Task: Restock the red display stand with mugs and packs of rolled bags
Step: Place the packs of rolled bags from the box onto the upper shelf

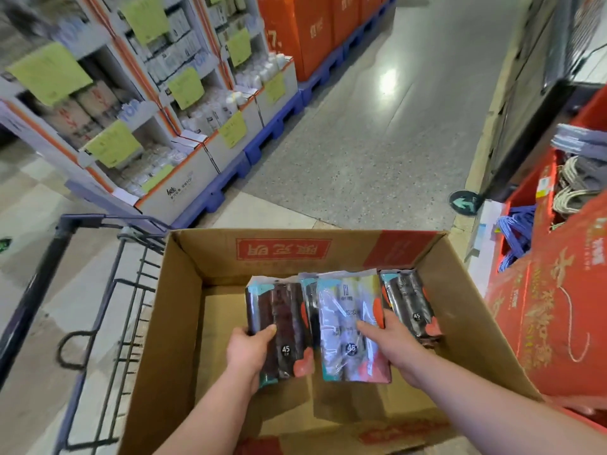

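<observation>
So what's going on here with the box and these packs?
A person is reaching into an open cardboard box with both hands. The left-hand grip holds a pack of dark rolled bags, and the right-hand grip holds a second pack beside it. At least one more pack stands in the box further right. The red display stand is off to the right; neither held pack has reached it yet. No mugs are in view.

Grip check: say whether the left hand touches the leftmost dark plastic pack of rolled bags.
Touching. Head view: left hand grips the dark plastic pack of rolled bags, thumb across its front.
</observation>
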Available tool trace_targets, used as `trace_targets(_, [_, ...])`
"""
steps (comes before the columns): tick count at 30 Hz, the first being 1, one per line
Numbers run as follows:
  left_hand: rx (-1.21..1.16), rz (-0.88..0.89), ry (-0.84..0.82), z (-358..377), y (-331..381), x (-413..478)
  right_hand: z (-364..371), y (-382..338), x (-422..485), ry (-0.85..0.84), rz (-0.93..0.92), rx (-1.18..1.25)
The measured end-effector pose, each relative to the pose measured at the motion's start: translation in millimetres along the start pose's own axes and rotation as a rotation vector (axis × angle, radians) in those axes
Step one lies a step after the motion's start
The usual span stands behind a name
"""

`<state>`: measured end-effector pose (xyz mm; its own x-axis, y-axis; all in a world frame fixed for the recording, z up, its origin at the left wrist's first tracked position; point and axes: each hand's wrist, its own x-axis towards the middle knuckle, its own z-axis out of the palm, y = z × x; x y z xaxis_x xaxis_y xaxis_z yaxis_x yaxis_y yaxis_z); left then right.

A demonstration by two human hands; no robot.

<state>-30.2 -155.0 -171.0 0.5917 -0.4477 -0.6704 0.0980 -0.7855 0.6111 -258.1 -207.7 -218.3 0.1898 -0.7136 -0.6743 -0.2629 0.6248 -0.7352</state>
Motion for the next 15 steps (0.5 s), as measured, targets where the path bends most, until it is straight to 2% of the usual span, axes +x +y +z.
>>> trace_targets(5, [-0.137, 0.071, -0.111, -15, 2, -35, -3, -21, -51, 0.006, -0.068, 0.158])
trace_targets(9, [-0.194, 0.169, -0.202, -24, 3, -61, -9, -31, -89, 0.087, -0.162, 0.237])
trace_targets(15, [-0.211, 0.294, -0.349, -29, 3, -99, -25, -33, -147, 0.162, -0.287, 0.255])
